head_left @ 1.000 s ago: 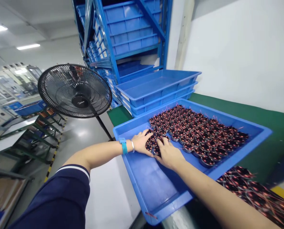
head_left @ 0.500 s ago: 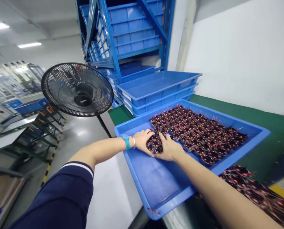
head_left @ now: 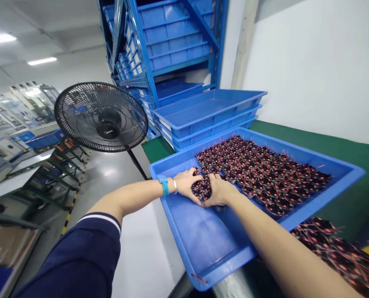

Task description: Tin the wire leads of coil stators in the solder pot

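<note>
Fingers (head_left: 195, 178) of both hands are bent round a small cluster of coils (head_left: 200, 189), the left hand (head_left: 184, 184) on one side and the right hand (head_left: 222, 191) on the other, closed in so that the cluster is clamped between them. Thumbs nearly meet at the near edge; how firmly they press cannot be told.

To handle the cluster well, both palms should probably press evenly, so that no coil tips or drops from the middle, and the thin wires are best kept out from under the fingertips. Moving both hands as one would likely hold the coils level. Whether the cluster is off the tray floor is hard to tell; a metal edge shows under the right hand.

It sits in the blue tray (head_left: 200, 236), just beside the packed rows (head_left: 262, 169) that fill the far and right part. A wire scrap (head_left: 199, 278) lies on the near corner of the rim. Beneath is the green counter (head_left: 321, 138), with stacked trays (head_left: 209, 109) behind and more coils (head_left: 329, 244) at lower right.
</note>
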Demonstrator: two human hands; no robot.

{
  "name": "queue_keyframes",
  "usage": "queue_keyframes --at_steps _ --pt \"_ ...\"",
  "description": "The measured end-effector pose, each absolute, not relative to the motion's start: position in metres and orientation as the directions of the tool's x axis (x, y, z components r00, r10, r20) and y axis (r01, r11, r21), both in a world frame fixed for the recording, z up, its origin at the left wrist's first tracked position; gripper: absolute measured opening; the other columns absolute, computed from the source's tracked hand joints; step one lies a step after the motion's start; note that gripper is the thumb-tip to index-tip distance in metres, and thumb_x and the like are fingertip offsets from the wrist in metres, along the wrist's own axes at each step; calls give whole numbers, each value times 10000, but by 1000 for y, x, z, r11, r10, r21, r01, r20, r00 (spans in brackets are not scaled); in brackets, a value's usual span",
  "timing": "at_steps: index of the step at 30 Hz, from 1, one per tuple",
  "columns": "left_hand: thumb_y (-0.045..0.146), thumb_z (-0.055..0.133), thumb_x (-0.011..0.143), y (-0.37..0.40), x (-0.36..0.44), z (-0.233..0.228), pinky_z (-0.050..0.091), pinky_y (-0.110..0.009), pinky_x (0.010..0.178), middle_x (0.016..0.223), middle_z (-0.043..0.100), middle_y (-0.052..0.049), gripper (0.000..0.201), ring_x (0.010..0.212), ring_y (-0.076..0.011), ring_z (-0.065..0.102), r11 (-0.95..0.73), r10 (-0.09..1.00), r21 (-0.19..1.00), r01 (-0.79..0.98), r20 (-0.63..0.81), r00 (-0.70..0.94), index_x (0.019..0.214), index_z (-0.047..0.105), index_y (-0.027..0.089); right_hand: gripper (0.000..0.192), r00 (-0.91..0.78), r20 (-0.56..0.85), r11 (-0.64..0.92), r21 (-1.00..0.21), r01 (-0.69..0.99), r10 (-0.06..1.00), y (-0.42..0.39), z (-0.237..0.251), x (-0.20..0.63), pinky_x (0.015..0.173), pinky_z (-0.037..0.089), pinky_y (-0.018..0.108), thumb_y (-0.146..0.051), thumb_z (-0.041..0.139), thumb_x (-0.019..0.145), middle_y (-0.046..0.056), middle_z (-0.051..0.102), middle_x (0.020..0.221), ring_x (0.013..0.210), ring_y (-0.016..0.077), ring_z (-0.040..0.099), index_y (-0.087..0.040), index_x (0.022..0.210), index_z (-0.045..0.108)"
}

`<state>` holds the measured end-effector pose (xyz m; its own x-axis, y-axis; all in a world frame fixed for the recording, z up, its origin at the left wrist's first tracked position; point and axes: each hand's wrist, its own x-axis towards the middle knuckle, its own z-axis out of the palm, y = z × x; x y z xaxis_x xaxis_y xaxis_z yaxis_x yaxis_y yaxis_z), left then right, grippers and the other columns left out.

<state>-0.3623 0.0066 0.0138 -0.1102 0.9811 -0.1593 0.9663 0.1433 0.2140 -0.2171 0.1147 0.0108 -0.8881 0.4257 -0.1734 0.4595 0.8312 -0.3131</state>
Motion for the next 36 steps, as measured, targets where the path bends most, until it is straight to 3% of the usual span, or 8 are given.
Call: queue_keyframes --at_steps 8,13,18,21,25,28,34,36 --pt "679 861 351 5 -353 13 454 -435 1041 1314 390 -143 1109 1208 -370 511 142 974 294 945 -210 -81 1310 524 234 1269 -881 -230 817 -333 471 414 114 5 -209 949 478 432 -387 907 308 222 420 1373 1192 374 573 -160 1409 318" --pt "516 913 364 5 -348 13 454 -421 1054 1314 385 -110 1080 1226 -352 496 250 949 327 911 -268 -164 1324 503 243 1155 -874 -230 802 -349 485 429 114 8 -204 932 487 397 -390 890 370 212 493 1281 1114 337 616 -106 1368 382" --pt "405 906 389 3 -336 18 471 -411 1036 1356 386 -103 1106 1240 -351 480 324 911 286 902 -350 -217 1376 434 241 1110 -858 -207 782 -352 514 471 113 3 -199 912 494 414 -404 892 358 176 539 1215 1052 327 635 -128 1332 439" --pt "375 895 409 1 -329 23 482 -381 1013 1299 452 -93 1048 1227 -344 477 336 908 273 902 -348 -233 1349 456 226 946 -865 -194 781 -374 501 462 110 1 -194 857 514 365 -383 888 422 130 598 1121 970 270 652 -138 1255 513" --pt "345 888 413 -7 -320 28 453 -348 1040 1191 510 -78 1024 1260 -349 432 340 914 280 898 -324 -245 1334 468 194 530 -892 -150 806 -384 450 427 102 2 -184 848 513 361 -392 759 746 90 638 1069 951 203 634 -134 1172 577" --pt "340 872 433 -14 -315 30 462 -341 1031 1149 517 -63 980 1247 -343 441 357 912 285 890 -312 -266 1319 477 202 388 -900 -118 825 -366 432 419 95 6 -178 850 515 394 -399 645 880 78 639 1094 959 195 628 -145 1168 588" --pt "293 849 457 -25 -305 54 518 -350 956 1245 434 -70 918 1146 -309 511 384 915 291 877 -245 -320 1296 481 237 731 -905 -4 851 -341 401 425 87 32 -171 897 493 325 -301 844 583 139 644 1099 993 243 638 -88 1220 554" --pt "285 832 479 -24 -298 70 538 -342 905 1301 362 -90 935 1099 -293 536 382 920 304 873 -211 -330 1328 447 227 754 -899 43 857 -326 400 436 88 49 -165 904 487 316 -293 845 551 148 639 1115 1007 263 637 -97 1218 554"
